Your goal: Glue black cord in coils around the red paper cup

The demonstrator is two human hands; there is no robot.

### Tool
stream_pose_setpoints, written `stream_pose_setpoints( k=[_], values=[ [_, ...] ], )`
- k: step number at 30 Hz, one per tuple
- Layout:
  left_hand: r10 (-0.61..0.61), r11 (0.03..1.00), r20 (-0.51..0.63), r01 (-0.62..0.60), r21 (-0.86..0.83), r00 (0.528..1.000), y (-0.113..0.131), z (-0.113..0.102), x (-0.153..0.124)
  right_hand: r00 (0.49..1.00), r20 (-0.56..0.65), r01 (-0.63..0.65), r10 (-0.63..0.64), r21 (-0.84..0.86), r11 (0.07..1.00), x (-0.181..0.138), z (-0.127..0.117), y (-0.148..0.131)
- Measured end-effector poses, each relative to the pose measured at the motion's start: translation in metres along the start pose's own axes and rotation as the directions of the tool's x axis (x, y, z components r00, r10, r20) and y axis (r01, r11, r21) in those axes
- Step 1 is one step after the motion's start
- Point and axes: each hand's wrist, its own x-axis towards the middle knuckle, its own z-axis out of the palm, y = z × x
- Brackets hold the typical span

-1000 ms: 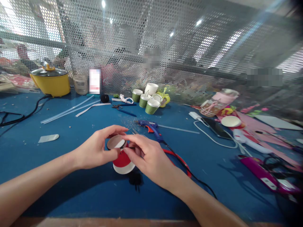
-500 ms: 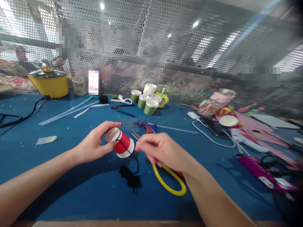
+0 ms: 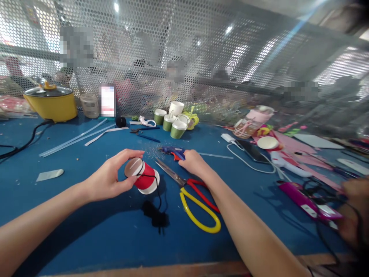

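My left hand (image 3: 113,175) is closed around the rim end of a small red paper cup (image 3: 146,176), which lies tilted on its side. Black cord (image 3: 158,188) runs over the cup and down to a dark tangled bundle (image 3: 155,215) on the table. Farther forward, my right hand (image 3: 193,161) has its fingers curled on the handle of a blue glue gun (image 3: 171,151); the fingertips are partly hidden. Scissors (image 3: 184,184) with one red and one yellow handle lie below, under the right forearm.
Small green cups (image 3: 178,129) stand at the back beside pliers (image 3: 145,134). At the left are a yellow electric pot (image 3: 52,104) and clear glue sticks (image 3: 75,140). A phone (image 3: 252,151) and purple power strip (image 3: 305,200) lie right. Another person's hand (image 3: 353,196) shows at the right edge.
My right hand has moved forward from beside the cup to the glue gun's handle, uncovering the scissors. My left hand still holds the red cup. The view has shifted slightly.
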Motion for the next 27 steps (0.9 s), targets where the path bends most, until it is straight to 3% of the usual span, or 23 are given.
stream_pose_setpoints(
  k=[5, 8, 12, 14, 20, 27],
  values=[
    [-0.013, 0.997, 0.032, 0.01, 0.083, 0.999, 0.003, -0.005, 0.002, 0.997, 0.051, -0.068, 0.06, 0.161, 0.985, -0.007, -0.01, -0.008],
    [-0.017, 0.996, 0.035, 0.013, 0.092, 0.999, 0.001, -0.008, 0.002, 0.991, 0.137, -0.04, -0.002, 0.302, 0.953, -0.019, -0.02, -0.017],
    [-0.054, 0.997, 0.024, 0.052, 0.056, 0.998, -0.005, -0.01, 0.002, 0.963, 0.244, -0.073, -0.114, 0.642, 0.763, -0.036, -0.03, -0.027],
    [-0.066, 0.997, 0.023, 0.065, 0.028, 0.998, -0.008, -0.011, 0.002, 0.956, 0.266, -0.106, -0.127, 0.71, 0.696, -0.044, -0.032, -0.033],
    [-0.083, 0.994, 0.005, 0.083, -0.074, 0.997, -0.018, -0.009, 0.004, 0.909, 0.308, -0.023, -0.281, 0.709, 0.705, -0.065, -0.036, -0.049],
    [-0.094, 0.982, -0.02, 0.09, -0.168, 0.995, -0.024, -0.007, 0.006, 0.94, 0.175, 0.166, -0.292, 0.512, 0.843, -0.078, -0.033, -0.055]
  ],
)
